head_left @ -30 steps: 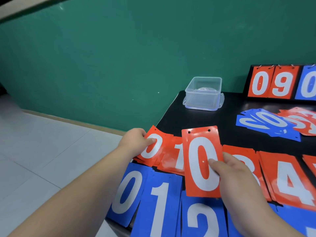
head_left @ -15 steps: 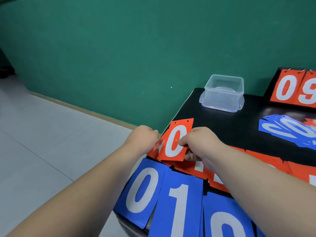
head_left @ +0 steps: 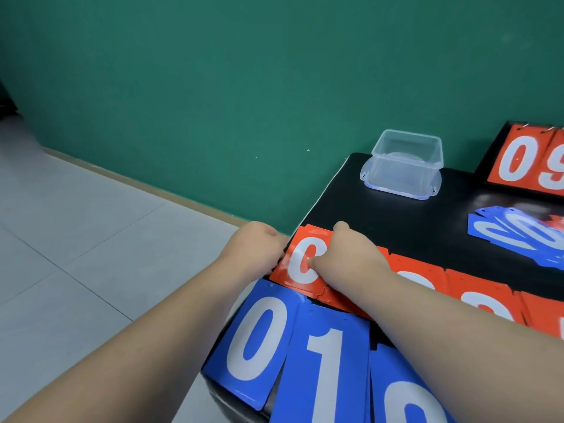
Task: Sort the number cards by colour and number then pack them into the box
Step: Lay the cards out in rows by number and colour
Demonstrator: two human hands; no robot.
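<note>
**Clerk:** State of the hands?

**Inspector:** The right hand [head_left: 345, 254] lies knuckles-up on the red 0 card [head_left: 300, 264], fingers curled down over its right half, one fingertip on the white digit. It grips that card. The left hand [head_left: 253, 245] sits just beside it, fingers curled against the card's left edge. The fingertips are hidden, so I cannot tell whether it holds anything.

**Clerk:** Where does the card lie?

**Inspector:** Between the two hands, at the left edge of the black desk [head_left: 381, 215], slightly tilted. More red edges show under its lower border.

**Clerk:** And the other cards?

**Inspector:** Nearer the person than the hands, a blue 0 card [head_left: 253, 340] overhangs the desk edge, with a blue 1 card [head_left: 326, 361] touching its right side. A third blue card [head_left: 396, 392] passes under the right forearm; its digit is partly hidden. To the right of the right hand runs a row of red cards [head_left: 476, 291], digits cut off by the arm.

**Clerk:** The box?

**Inspector:** The clear plastic box [head_left: 403, 166] stands beyond the right hand, well apart, close to the green wall [head_left: 213, 87]. It holds no cards.

**Clerk:** Anything further?

**Inspector:** A fanned pile of blue cards [head_left: 512, 233] far right of the hands, and behind it a scoreboard [head_left: 518, 160] showing red 0 and 9. Grey floor tiles [head_left: 76, 239] left of the left hand.
</note>
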